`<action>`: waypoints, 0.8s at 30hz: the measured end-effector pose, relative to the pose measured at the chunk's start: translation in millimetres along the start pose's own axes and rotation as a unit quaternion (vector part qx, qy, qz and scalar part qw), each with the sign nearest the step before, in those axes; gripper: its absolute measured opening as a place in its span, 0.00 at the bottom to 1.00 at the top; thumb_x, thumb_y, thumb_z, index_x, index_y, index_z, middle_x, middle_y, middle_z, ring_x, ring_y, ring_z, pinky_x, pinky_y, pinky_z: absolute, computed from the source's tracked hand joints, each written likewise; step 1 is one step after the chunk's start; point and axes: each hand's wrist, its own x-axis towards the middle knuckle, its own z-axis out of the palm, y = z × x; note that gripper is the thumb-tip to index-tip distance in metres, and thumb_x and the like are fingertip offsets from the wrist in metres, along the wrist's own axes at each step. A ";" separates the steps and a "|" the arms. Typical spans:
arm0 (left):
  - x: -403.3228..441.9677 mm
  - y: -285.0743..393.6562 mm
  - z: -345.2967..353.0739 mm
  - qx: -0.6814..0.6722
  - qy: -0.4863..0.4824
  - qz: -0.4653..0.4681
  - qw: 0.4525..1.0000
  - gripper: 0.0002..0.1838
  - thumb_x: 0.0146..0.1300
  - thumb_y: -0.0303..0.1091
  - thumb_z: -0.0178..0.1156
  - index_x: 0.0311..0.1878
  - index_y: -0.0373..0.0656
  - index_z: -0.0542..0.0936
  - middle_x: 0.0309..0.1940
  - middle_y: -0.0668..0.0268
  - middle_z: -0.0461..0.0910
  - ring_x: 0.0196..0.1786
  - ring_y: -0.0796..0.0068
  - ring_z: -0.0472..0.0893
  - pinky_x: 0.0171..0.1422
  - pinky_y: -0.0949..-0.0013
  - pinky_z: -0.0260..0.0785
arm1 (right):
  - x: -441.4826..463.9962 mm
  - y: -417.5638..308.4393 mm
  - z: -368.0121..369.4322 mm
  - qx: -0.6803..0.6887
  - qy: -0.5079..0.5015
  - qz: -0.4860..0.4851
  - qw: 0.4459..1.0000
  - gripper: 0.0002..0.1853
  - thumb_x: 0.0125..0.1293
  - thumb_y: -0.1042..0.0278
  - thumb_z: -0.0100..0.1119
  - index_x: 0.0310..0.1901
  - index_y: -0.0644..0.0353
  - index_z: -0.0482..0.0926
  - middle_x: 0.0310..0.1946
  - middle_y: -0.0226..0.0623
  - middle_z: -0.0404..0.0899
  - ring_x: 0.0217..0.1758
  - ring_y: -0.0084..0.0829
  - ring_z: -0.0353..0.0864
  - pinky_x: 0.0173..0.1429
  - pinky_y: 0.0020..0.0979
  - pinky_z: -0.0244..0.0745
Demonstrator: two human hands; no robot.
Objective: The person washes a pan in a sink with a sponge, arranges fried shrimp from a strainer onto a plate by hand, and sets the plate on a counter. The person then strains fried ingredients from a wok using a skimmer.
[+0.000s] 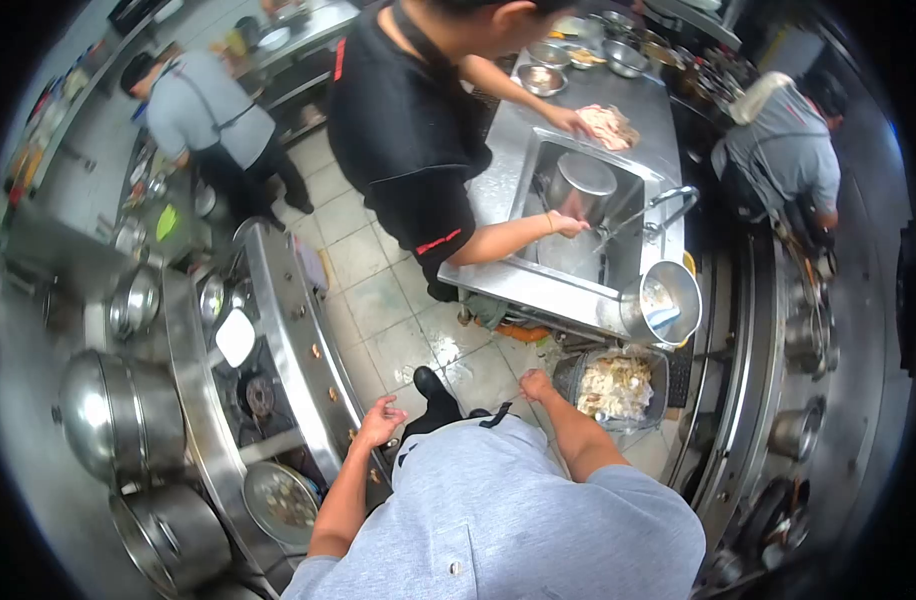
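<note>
My left hand (380,421) is raised beside the stove's front edge, empty, with its fingers apart and partly curled. In front of my waist on the other side, my right hand (538,385) is closed. Whether it holds anything does not show. A dark strap end (496,415) sticks out at my waist near it. The nearest thing to that hand is a grey bin (661,402) of pale scraps (615,387). By my left forearm a round pan (281,503) of liquid with pieces in it sits on the stove (296,322).
A co-worker in black (408,120) stands at the sink (531,262), one hand on pale meat (608,127). A metal pot (662,303) sits at the counter corner. Two people in grey work farther off. The tile floor (393,350) looks wet.
</note>
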 end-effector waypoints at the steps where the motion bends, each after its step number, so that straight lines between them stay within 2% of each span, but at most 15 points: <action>1: 21.6 -16.4 -8.9 -0.014 -0.045 -0.046 0.998 0.39 0.58 0.41 0.71 0.68 0.37 0.66 0.44 0.52 0.84 0.42 0.65 0.84 0.49 0.64 0.77 | -1.6 -6.5 -0.5 0.055 0.018 0.037 0.998 0.11 0.60 0.71 0.48 0.39 0.63 0.80 0.23 0.41 0.82 0.22 0.34 0.82 0.24 0.35 0.79; 2: 43.8 -35.6 -16.3 -0.027 -0.092 -0.092 0.991 0.38 0.58 0.42 0.71 0.67 0.36 0.67 0.40 0.53 0.85 0.41 0.66 0.84 0.47 0.64 0.77 | -5.3 -12.8 -0.3 0.066 0.026 0.045 0.996 0.11 0.60 0.71 0.48 0.39 0.63 0.80 0.23 0.41 0.82 0.22 0.34 0.82 0.24 0.35 0.79; 3: 64.7 -62.3 -24.9 -0.018 -0.107 -0.088 0.990 0.38 0.58 0.42 0.71 0.67 0.36 0.67 0.40 0.53 0.85 0.41 0.66 0.84 0.47 0.64 0.77 | -11.5 -13.9 -1.4 0.095 0.039 0.068 0.992 0.10 0.62 0.70 0.49 0.39 0.61 0.80 0.25 0.40 0.82 0.23 0.32 0.82 0.23 0.34 0.78; 5: 109.3 -97.6 -46.8 0.042 -0.084 -0.102 0.990 0.35 0.57 0.44 0.70 0.63 0.34 0.71 0.36 0.54 0.85 0.37 0.67 0.84 0.45 0.66 0.76 | -16.9 -26.0 -2.0 0.133 0.065 0.097 0.984 0.08 0.64 0.69 0.51 0.39 0.60 0.80 0.27 0.39 0.82 0.23 0.31 0.82 0.23 0.33 0.77; 7: 111.3 -54.7 -77.4 0.155 -0.068 -0.117 0.979 0.33 0.58 0.43 0.69 0.61 0.33 0.72 0.36 0.52 0.85 0.36 0.67 0.85 0.44 0.67 0.76 | -18.9 -32.3 5.5 0.147 0.075 0.096 0.982 0.09 0.64 0.70 0.50 0.42 0.59 0.79 0.27 0.38 0.82 0.23 0.30 0.81 0.23 0.33 0.77; 8: 151.2 -117.4 -75.1 0.041 -0.064 -0.138 0.988 0.32 0.59 0.43 0.68 0.61 0.34 0.72 0.34 0.52 0.85 0.35 0.66 0.85 0.43 0.66 0.76 | -24.3 -37.4 9.5 0.160 0.073 0.089 0.980 0.08 0.66 0.69 0.51 0.41 0.59 0.79 0.27 0.36 0.81 0.24 0.28 0.81 0.25 0.32 0.78; 11: 160.5 -68.7 -90.1 0.020 -0.046 -0.138 0.989 0.31 0.59 0.43 0.68 0.61 0.34 0.72 0.32 0.51 0.85 0.36 0.66 0.86 0.43 0.66 0.76 | -31.2 -56.4 15.8 0.202 0.073 0.101 0.971 0.07 0.67 0.69 0.52 0.41 0.59 0.79 0.27 0.35 0.81 0.24 0.27 0.81 0.26 0.31 0.78; 13: 183.3 -61.4 -92.9 0.036 -0.059 -0.121 0.990 0.31 0.59 0.42 0.68 0.61 0.35 0.72 0.32 0.52 0.85 0.36 0.66 0.86 0.45 0.66 0.76 | -31.1 -62.0 15.9 0.195 0.083 0.089 0.973 0.07 0.67 0.68 0.53 0.41 0.60 0.79 0.27 0.35 0.81 0.25 0.26 0.81 0.27 0.31 0.77; 17: 217.2 -28.7 -92.7 0.088 -0.130 -0.087 0.984 0.31 0.56 0.42 0.69 0.59 0.35 0.72 0.35 0.54 0.86 0.36 0.67 0.86 0.45 0.66 0.76 | -35.6 -68.0 13.5 0.256 0.123 0.102 0.953 0.07 0.67 0.69 0.53 0.41 0.61 0.78 0.28 0.35 0.81 0.25 0.26 0.80 0.26 0.31 0.77; 21: 242.9 17.1 -94.8 0.149 -0.181 -0.009 0.972 0.30 0.56 0.42 0.69 0.58 0.35 0.73 0.34 0.55 0.86 0.36 0.67 0.85 0.46 0.65 0.76 | -48.9 -64.3 21.3 0.314 0.174 0.099 0.928 0.09 0.67 0.69 0.52 0.43 0.62 0.78 0.28 0.36 0.81 0.25 0.26 0.80 0.25 0.30 0.76; 23: 255.5 30.6 -94.8 0.154 -0.191 0.018 0.969 0.30 0.57 0.43 0.69 0.58 0.35 0.74 0.34 0.56 0.86 0.37 0.67 0.85 0.47 0.65 0.76 | -58.2 -63.7 33.3 0.353 0.214 0.105 0.904 0.08 0.65 0.70 0.51 0.37 0.63 0.79 0.24 0.37 0.80 0.21 0.28 0.78 0.22 0.31 0.72; 24: 265.6 31.2 -91.8 0.162 -0.202 0.042 0.965 0.31 0.57 0.44 0.69 0.59 0.36 0.74 0.34 0.55 0.86 0.38 0.65 0.85 0.48 0.64 0.76 | -50.9 -40.5 42.1 0.301 0.223 0.051 0.926 0.09 0.61 0.71 0.51 0.28 0.63 0.79 0.18 0.38 0.77 0.16 0.30 0.75 0.18 0.33 0.67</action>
